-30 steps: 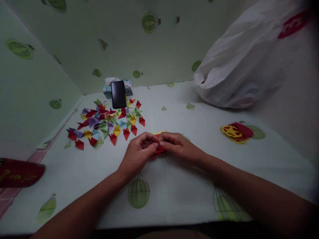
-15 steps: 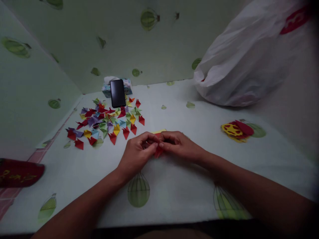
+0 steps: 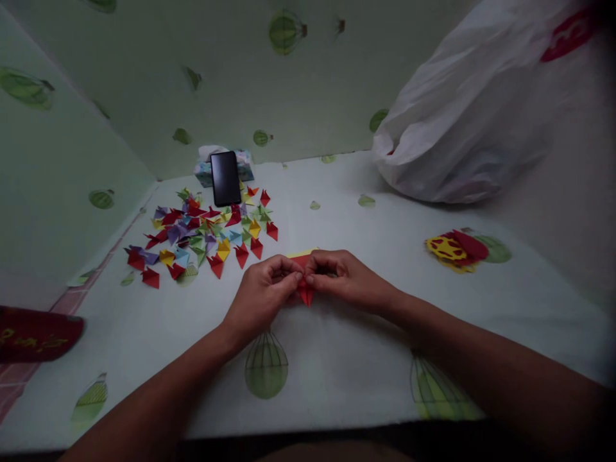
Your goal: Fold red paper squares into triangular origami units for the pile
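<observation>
My left hand [image 3: 262, 294] and my right hand [image 3: 342, 277] meet at the middle of the table, fingertips pinched together on a small folded red paper piece [image 3: 305, 292]. Its pointed tip hangs below my fingers. A yellow paper sheet [image 3: 302, 253] peeks out just behind my hands. To the left lies a spread of several folded paper pieces [image 3: 206, 234] in red, purple, yellow, green and blue.
A black phone [image 3: 225, 178] leans on a tissue box [image 3: 245, 165] at the back. A large white plastic bag [image 3: 462, 115] fills the right rear. Red and yellow cut paper [image 3: 455, 249] lies at right. A dark red pouch [image 3: 33, 332] sits at far left.
My hands have stayed together on the red piece and turned it, so its pointed tip now shows below my fingers. The view has shifted slightly.
</observation>
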Available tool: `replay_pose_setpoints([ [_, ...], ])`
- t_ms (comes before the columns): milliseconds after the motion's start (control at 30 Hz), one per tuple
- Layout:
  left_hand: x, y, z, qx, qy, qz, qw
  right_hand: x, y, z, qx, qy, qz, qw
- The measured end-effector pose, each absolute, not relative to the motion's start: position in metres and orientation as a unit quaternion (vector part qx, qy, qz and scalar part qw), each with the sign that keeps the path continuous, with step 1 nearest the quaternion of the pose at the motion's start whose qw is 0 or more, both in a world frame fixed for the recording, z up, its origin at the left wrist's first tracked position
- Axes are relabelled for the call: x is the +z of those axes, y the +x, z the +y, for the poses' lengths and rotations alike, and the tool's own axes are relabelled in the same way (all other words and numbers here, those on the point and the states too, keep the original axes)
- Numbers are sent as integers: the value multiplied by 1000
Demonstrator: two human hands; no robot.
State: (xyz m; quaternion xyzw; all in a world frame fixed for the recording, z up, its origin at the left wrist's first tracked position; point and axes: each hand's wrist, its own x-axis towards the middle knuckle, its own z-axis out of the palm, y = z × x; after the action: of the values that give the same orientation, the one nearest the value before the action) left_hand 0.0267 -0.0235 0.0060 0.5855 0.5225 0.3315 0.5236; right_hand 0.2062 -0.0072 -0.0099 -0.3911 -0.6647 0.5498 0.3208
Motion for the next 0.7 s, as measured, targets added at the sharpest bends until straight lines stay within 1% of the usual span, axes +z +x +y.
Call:
replay_pose_setpoints([
  [100,5,27,-21,321,550,514,574,-10,206,-8,548,-397,-665,316],
  [167,5,27,-21,318,547,510,583,-10,205,-8,548,-400,-662,317],
  [333,7,27,-24,333,592,518,520,-11,206,-8,556,-393,-656,327],
  [567,4,28,-28,369,595,530,478,-13,204,-9,586,-376,-633,338],
  [700,1,29,-29,386,577,520,497,-14,202,-10,599,-377,-614,350],
])
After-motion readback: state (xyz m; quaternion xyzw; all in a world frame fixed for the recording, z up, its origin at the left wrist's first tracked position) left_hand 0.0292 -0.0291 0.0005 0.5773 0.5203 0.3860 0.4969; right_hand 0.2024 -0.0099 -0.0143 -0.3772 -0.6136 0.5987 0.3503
